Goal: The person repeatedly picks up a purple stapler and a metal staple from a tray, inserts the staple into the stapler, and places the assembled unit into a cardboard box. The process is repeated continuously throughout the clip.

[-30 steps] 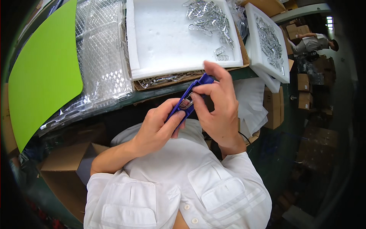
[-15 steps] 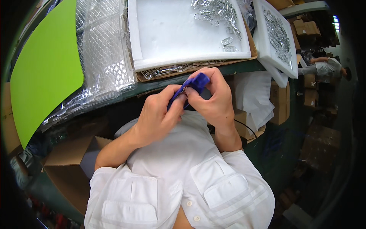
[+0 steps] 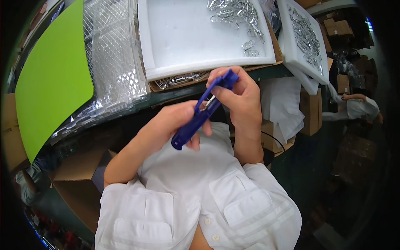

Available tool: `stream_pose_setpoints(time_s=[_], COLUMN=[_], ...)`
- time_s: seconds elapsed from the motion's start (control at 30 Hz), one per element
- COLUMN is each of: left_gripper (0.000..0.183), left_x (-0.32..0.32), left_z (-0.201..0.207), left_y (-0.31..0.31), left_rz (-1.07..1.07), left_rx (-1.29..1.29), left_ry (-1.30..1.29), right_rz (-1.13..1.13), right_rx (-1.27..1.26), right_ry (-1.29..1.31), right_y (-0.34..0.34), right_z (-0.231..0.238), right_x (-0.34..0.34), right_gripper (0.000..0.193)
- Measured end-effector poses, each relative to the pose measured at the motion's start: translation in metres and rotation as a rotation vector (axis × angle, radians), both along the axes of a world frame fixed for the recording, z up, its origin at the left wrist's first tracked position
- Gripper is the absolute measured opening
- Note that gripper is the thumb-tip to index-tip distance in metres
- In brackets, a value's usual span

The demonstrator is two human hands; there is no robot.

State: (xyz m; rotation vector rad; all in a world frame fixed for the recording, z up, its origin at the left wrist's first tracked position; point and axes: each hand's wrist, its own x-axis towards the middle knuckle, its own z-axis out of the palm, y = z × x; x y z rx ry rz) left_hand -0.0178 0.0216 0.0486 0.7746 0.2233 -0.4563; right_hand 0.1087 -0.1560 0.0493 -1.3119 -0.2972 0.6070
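Both hands worked a blue plastic tool at the bench edge.

Head view: the left hand [image 3: 175,125] was closed around the blue tool [image 3: 203,110] low down, and the right hand [image 3: 237,93] pinched its upper end, where a small metal piece [image 3: 209,101] sat; a steady, square grip there seemed wise. Behind, a white foam tray [image 3: 183,46] held loose metal clips [image 3: 235,10]; a second foam tray [image 3: 298,58] held more.

you sit at a dark green workbench [image 3: 266,74] whose front edge runs before you. brown cardboard boxes [image 3: 79,183] stand on the dim floor below its left end, more stacked cartons [image 3: 338,29] past its right end, where bright light [image 3: 368,23] shows far off.
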Motion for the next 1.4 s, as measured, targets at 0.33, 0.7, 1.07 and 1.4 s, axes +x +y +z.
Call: stream_pose_setpoints(time_s=[0.33,0.7,1.07,1.4], left_gripper=[0.077,0.072,0.044,0.048], left_x=[-0.020,-0.019,0.185,0.102], left_z=[0.017,0.026,0.104,0.113], left_y=[-0.011,-0.014,0.131,0.277], left_rz=[0.354,0.304,0.358,0.304], left_rx=[1.409,1.282,1.902,2.117], left_ry=[-0.660,-0.492,-0.688,-0.528], right_rz=[0.173,0.165,0.041,-0.156], right_rx=[0.357,0.412,0.329,0.169], right_ry=[0.068,0.209,-0.092,-0.241], right_y=[-0.012,-0.013,-0.030,-0.064], right_z=[-0.002,-0.021,-0.024,-0.035], right_x=[-0.007,0.004,0.017,-0.001], right_gripper=[0.068,0.058,0.044,0.036])
